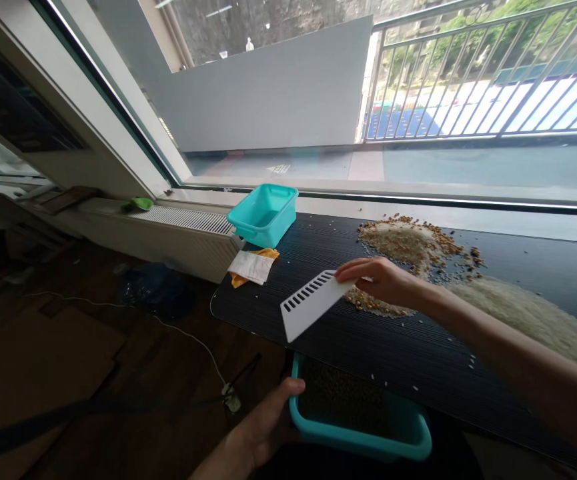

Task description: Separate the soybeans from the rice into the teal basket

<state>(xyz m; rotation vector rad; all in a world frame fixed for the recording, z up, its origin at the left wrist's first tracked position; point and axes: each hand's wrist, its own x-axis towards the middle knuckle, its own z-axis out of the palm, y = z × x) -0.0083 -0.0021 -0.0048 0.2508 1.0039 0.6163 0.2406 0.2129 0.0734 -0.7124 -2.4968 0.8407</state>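
My right hand (375, 277) pinches one end of a flat white plastic scraper (313, 310) with a row of slots along one edge. The scraper is tilted above the dark tabletop (263, 313). Just behind my fingers lies a pile of mixed rice and brown grains (403, 241), partly hidden by my hand. Below the table edge, my left hand (271, 413) grips the left rim of a teal plastic bin (353, 433), thumb over the rim. Dark, shadowed grains cover the bottom of that bin.
A second teal bin (268, 210) stands at the table's back left, beside a folded white and orange cloth (254, 267). Pale rice (533, 317) spreads at the right. A radiator (183, 233) runs under the window. A white cable (193, 337) crosses the floor.
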